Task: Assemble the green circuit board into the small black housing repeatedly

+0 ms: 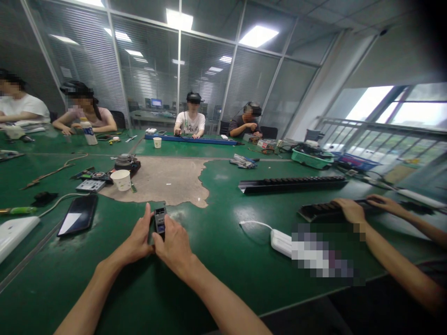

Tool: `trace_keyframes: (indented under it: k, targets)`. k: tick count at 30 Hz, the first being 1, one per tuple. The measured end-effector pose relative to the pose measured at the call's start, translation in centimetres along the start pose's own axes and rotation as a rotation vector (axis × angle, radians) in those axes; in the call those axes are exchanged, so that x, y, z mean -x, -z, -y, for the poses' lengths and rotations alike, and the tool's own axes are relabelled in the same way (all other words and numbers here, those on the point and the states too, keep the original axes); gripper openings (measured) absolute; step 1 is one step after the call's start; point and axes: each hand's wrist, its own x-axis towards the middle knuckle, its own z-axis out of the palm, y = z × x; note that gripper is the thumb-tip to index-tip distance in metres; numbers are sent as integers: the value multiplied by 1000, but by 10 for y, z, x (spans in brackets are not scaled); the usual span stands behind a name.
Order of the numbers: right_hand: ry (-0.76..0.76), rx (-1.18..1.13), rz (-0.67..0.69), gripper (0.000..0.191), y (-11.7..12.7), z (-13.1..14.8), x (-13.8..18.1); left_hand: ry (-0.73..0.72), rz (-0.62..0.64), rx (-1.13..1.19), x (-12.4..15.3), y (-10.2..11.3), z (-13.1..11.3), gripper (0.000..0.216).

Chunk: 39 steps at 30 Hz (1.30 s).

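Observation:
A small dark grey block with rectangular openings and a bluish patch (159,220) is between my hands, above the green table. My right hand (175,243) grips its right side, fingers curled over and thumb at its near end. Along the block's left side lies my left hand (138,237), fingers extended forward and thumb close to the right thumb; it appears to steady the block. My hands cover the block's lower part. Just beyond is a brown worn sheet (167,179).
To the left are a phone (77,215), a white device (17,235), a paper cup (121,180) and electronic parts (91,185). On the right, a co-worker's hands (351,211) rest on a black rail (317,211); another black rail (293,184) lies beyond. A white adapter (280,243) sits nearer.

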Motion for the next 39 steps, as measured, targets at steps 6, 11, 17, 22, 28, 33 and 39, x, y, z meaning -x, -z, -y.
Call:
trace_keyframes:
  k: [6,11,17,22,28,33,39]
  targets:
    - [50,-64,-144,48,23,0,-10,-31,-9,39,-2,4,-9,122]
    - [26,-76,-217,49,41,-27,-5,32,0,34,-2,4,-11,124]
    - [-8,8,-200,51,38,-60,11,63,18,43,-3,6,-16,123]
    - [-29,68,-177,53,29,-68,14,74,16,57,-4,8,-19,121]
    - [-19,51,-176,53,22,-77,17,72,12,66,-4,6,-17,117]
    - [3,0,-223,69,16,-81,20,72,12,31,-4,7,-19,115]
    - [23,-40,-259,69,16,-83,19,89,33,17,-5,10,-25,113]
